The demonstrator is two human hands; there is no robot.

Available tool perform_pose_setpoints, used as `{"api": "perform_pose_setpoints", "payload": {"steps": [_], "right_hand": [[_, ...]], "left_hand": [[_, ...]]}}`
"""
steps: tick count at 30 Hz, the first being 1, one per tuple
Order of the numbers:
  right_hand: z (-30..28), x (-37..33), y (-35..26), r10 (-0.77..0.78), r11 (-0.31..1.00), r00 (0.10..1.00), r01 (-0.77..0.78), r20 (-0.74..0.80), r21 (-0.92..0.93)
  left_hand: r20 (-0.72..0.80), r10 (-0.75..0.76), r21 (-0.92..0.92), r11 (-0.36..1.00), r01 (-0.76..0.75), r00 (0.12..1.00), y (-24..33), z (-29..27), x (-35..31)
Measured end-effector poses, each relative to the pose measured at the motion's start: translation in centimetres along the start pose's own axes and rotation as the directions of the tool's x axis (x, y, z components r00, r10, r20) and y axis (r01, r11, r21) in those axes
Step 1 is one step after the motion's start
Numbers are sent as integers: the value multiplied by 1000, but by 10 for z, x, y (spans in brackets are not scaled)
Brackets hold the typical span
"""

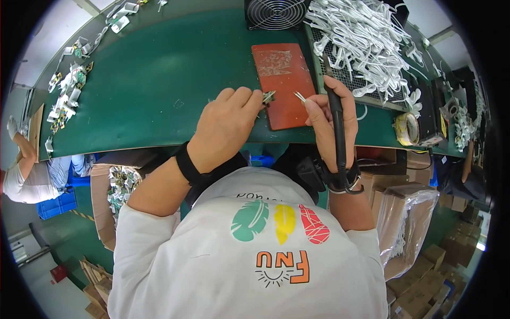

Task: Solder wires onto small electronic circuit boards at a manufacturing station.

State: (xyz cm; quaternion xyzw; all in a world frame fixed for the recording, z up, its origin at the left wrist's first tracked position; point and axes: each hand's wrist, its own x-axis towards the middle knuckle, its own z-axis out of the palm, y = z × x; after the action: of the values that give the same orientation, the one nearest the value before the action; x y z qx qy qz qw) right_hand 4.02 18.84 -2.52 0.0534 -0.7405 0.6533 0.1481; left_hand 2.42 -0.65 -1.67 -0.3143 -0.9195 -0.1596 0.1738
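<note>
The small green circuit board (269, 96) sits pinched between thumb and fingertips of the left hand (226, 125), held just above the near-left edge of the rust-red rectangular heat mat (282, 85) on the green worktop (159, 80). The right hand (330, 114) is closed round the black pen-shaped soldering iron (337, 125) (cord running down past the wrist), w/ its fingertips also nipping a thin pale bit of wire or solder (299, 96), too small to tell which; that end points at the board, close but apart.

Step in hand, as I judge it: lining up for a solder joint, parts not yet touching. Next move calls for steadying the board and bringing wire end and iron tip to the same pad w/o slipping.

Further out: a heap of white cables (366, 42) on a wire-mesh tray, a black fan (273, 13) beyond the mat, a tape roll (406, 128) at right, more small boards (66, 95) far left.
</note>
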Motion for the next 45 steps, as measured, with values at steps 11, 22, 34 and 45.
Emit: {"api": "perform_pose_setpoints", "payload": {"steps": [11,22,34,45], "right_hand": [[-4,-2,-7,106,979,994,-101,-16,178],[-6,0,-2,143,976,990,-144,17,161],[-8,5,0,171,961,985,-169,9,220],[0,5,0,86,976,996,-80,-24,200]], "left_hand": [[-104,-44,-374,927,2,994,11,9,19],[-89,-46,-374,927,9,995,12,7,20],[-72,8,-285,958,-28,997,14,6,23],[-65,-40,-376,927,13,997,12,10,21]]}}
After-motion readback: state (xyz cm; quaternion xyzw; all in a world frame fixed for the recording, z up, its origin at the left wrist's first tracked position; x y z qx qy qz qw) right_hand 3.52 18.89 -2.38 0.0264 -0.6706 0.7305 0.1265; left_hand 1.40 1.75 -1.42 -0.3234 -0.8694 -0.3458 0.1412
